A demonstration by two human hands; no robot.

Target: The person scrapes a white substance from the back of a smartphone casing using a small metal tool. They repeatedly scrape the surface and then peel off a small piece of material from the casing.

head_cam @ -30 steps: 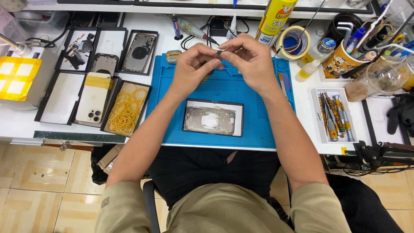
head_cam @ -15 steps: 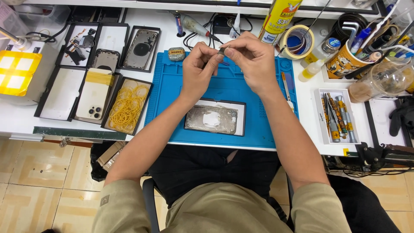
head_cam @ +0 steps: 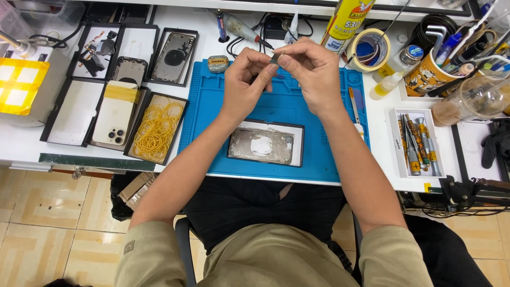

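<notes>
Head view: both hands are raised together above the far edge of the blue silicone work mat on the white counter. The left hand and the right hand pinch one small grey metal part between their fingertips; its exact shape cannot be told. Below the hands, on the mat, a shallow black tray holds a grey phone back housing lying flat. A small round tin sits at the mat's far left corner.

Left of the mat, black trays hold yellow rubber bands, a pale gold phone back with a yellow tape strip, and further housings. A yellow-labelled box stands at the far left. Beyond the right hand stand a yellow spray can and a roll of beige tape. A white rectangular tray of tweezers and drivers lies right of the mat, near an orange patterned cup.
</notes>
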